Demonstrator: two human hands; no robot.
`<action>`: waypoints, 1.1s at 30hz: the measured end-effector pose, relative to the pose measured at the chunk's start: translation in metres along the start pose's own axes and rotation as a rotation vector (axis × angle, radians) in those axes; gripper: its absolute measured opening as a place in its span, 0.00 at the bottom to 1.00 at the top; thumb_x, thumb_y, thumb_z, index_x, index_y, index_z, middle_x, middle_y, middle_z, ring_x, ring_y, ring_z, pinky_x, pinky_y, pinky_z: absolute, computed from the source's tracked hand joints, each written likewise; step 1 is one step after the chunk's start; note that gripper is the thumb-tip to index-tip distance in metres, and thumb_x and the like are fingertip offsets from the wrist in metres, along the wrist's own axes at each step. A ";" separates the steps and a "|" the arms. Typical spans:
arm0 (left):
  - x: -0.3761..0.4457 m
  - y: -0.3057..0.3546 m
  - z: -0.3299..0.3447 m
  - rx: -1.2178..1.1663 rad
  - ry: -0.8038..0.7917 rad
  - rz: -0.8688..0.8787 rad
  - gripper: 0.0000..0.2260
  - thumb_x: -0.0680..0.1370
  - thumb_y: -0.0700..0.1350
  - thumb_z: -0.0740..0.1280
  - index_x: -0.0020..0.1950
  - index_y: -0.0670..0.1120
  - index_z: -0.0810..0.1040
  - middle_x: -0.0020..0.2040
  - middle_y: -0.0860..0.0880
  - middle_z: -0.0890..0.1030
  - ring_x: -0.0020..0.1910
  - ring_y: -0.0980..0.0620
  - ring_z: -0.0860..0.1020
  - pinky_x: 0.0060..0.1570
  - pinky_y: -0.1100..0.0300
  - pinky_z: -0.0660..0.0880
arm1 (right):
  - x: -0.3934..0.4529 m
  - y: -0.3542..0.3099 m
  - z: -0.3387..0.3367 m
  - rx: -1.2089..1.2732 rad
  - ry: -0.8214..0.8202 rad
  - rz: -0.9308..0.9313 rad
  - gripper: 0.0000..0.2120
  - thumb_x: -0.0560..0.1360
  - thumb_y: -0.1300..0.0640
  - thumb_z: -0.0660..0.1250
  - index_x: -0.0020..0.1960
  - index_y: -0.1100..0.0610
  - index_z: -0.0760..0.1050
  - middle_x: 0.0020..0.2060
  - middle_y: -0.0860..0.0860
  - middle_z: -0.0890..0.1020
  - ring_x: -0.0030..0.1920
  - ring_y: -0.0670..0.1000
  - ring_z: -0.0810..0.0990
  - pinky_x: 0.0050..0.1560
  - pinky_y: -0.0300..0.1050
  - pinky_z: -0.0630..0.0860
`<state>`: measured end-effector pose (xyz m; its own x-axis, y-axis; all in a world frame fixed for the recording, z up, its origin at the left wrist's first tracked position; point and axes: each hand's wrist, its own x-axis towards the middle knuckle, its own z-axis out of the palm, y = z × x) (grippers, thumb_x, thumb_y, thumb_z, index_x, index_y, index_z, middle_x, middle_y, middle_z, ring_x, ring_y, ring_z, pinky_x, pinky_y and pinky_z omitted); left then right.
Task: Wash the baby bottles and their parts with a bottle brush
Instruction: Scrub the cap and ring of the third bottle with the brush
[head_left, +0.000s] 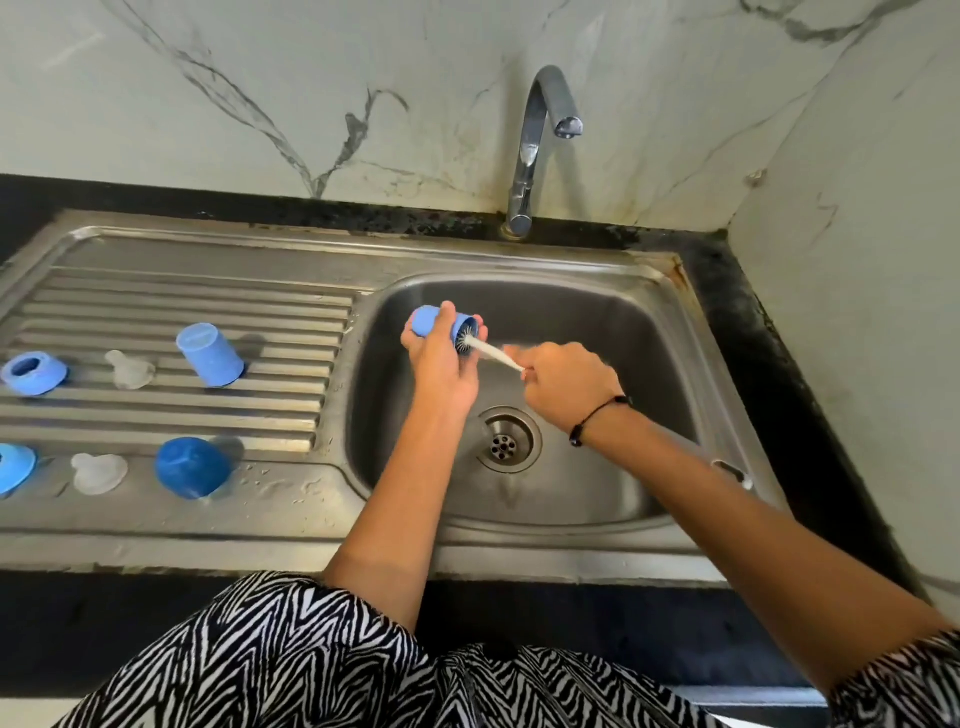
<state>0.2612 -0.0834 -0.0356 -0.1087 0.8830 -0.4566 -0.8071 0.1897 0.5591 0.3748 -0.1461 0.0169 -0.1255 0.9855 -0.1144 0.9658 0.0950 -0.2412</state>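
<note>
Head view: left hand (441, 358) wraps a small blue bottle cap (441, 325) held over the sink basin (613, 332); right hand (563, 384) pinches the white bottle brush (491, 352), bristles inside the cap's mouth. Cap is probably light, stiff plastic, likely slick when wet (best gripped round its wall). Left of the basin, on the ribbed drainboard (156, 296): two blue caps (210, 355), two collar rings (32, 372), two clear teats (130, 369). Faucet (540, 145) behind the basin shows no water; nothing obstructs.
</note>
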 end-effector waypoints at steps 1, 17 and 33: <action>-0.001 0.001 0.002 -0.016 -0.001 0.005 0.15 0.80 0.39 0.64 0.64 0.45 0.65 0.49 0.41 0.73 0.38 0.46 0.78 0.45 0.51 0.79 | -0.003 0.000 0.005 -0.064 0.076 -0.031 0.23 0.79 0.58 0.54 0.72 0.43 0.63 0.54 0.56 0.80 0.52 0.60 0.78 0.47 0.50 0.74; 0.001 0.003 -0.003 0.034 0.087 -0.295 0.06 0.81 0.43 0.62 0.50 0.41 0.69 0.48 0.38 0.71 0.41 0.42 0.74 0.49 0.47 0.74 | -0.007 0.012 0.037 -0.501 0.365 -0.185 0.16 0.71 0.61 0.64 0.59 0.54 0.77 0.33 0.53 0.79 0.32 0.57 0.80 0.25 0.43 0.68; 0.034 -0.011 -0.036 0.253 0.240 -0.101 0.19 0.79 0.52 0.64 0.64 0.41 0.67 0.50 0.44 0.74 0.37 0.50 0.75 0.44 0.55 0.79 | -0.001 0.057 0.022 0.591 -0.172 0.287 0.17 0.75 0.66 0.57 0.56 0.54 0.80 0.26 0.53 0.73 0.19 0.46 0.64 0.16 0.32 0.60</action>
<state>0.2451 -0.0709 -0.0819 -0.1926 0.7344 -0.6508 -0.6550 0.3977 0.6426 0.4253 -0.1447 -0.0177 0.0362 0.9191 -0.3923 0.6858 -0.3084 -0.6592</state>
